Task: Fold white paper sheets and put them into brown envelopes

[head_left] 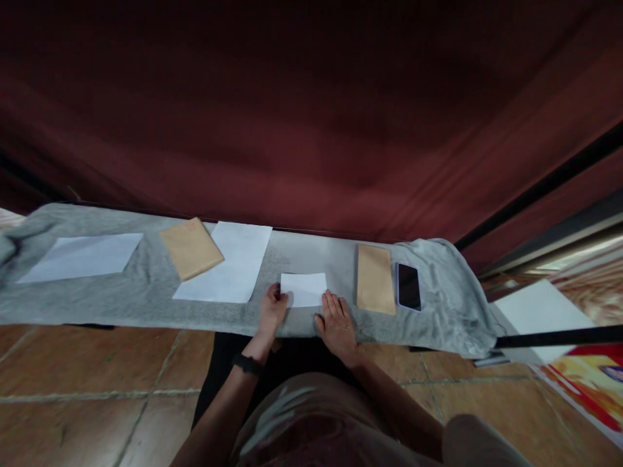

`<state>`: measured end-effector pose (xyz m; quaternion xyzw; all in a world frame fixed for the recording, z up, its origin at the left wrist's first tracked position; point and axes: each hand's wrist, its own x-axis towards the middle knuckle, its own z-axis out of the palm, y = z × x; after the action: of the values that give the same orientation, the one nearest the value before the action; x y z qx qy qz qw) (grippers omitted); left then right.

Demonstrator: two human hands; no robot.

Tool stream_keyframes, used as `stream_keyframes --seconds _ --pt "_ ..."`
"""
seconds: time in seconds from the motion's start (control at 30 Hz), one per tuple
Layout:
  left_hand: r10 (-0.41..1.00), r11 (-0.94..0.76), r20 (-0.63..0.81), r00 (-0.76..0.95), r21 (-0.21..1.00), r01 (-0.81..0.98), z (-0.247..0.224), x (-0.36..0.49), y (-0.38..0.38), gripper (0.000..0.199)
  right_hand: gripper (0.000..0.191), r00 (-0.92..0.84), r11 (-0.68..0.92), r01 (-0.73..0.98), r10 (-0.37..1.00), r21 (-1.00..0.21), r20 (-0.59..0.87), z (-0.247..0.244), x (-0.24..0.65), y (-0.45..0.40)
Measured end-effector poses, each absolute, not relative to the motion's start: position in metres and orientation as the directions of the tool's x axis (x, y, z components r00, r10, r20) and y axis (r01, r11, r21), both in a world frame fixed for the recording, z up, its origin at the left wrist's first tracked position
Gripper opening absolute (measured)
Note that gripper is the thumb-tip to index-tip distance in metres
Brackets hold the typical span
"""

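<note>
White small paper [306, 285], one, on grey cloth [146, 299]. Head view: your left hand [273, 310] pinches its left edge; your right hand [337, 323] lies flat, fingers together, at its near-right corner, likely steadying it. Left of it: two larger sheets [241, 259] [82, 257], one tan envelope [192, 248]. Right: another envelope [376, 280], one phone [409, 287].

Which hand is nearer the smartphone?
Your right hand: left of the smartphone, at the right edge of the small white paper; your left hand is farther, at the opposite edge.

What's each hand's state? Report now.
Left hand: curled at left edge of small white rectangular paper; grip unclear.
Right hand: open, touching paper's right edge.
</note>
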<state>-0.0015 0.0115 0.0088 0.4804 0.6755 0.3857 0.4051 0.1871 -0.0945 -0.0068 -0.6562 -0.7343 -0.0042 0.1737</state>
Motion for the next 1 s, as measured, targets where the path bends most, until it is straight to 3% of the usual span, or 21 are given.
stream_keyframes --seconds 0.13,0.3,0.4,0.47,0.53,0.6,0.67,0.8,0.9,1.0 --pt "0.967 0.225 -0.185 -0.175 0.942 0.25 0.021 0.003 0.004 0.032 0.058 -0.068 0.133 0.954 0.968 -0.269 0.24 0.003 0.179 -0.089" --pt "0.978 0.209 -0.209 -0.016 0.978 0.007 0.05 0.011 -0.008 0.046 0.047 -0.047 0.127 0.927 0.973 -0.352 0.227 0.029 0.173 -0.067" --pt "0.966 0.259 -0.255 0.046 0.953 -0.16 0.061 0.014 -0.014 0.056 0.041 0.037 0.101 0.842 0.969 -0.53 0.243 0.043 0.176 -0.051" --pt "0.938 0.342 -0.346 0.021 0.912 -0.226 0.06 0.016 -0.018 0.057 0.039 0.174 0.041 0.669 0.962 -0.742 0.21 0.048 0.177 -0.042" --pt "0.901 0.418 -0.433 -0.004 0.872 -0.255 0.055 0.019 -0.022 0.063 0.038 0.303 -0.034 0.376 0.949 -0.926 0.089 0.049 0.174 -0.037" --pt "0.889 0.44 -0.457 0.009 0.85 -0.29 0.046 0.023 -0.025 0.077 0.036 0.349 -0.09 0.037 0.935 -0.995 -0.071 0.045 0.168 -0.036" --pt "0.91 0.406 -0.413 0.044 0.863 -0.301 0.038 0.026 -0.025 0.081 0.035 0.338 -0.132 -0.232 0.918 -0.964 -0.207 0.038 0.162 -0.038" --pt "0.947 0.32 -0.322 -0.002 0.94 -0.12 0.024 0.02 -0.014 0.08 0.039 0.256 -0.256 -0.436 0.883 -0.862 -0.392 0.027 0.158 -0.048" --pt "0.967 0.256 -0.256 -0.011 0.959 0.119 0.015 0.005 0.002 0.09 0.039 0.14 -0.345 -0.399 0.893 -0.85 -0.428 0.023 0.166 -0.06" --pt "0.99 0.112 -0.137 0.039 0.917 0.384 0.009 -0.009 0.02 0.082 0.041 0.077 -0.345 -0.258 0.924 -0.903 -0.375 0.018 0.174 -0.069"
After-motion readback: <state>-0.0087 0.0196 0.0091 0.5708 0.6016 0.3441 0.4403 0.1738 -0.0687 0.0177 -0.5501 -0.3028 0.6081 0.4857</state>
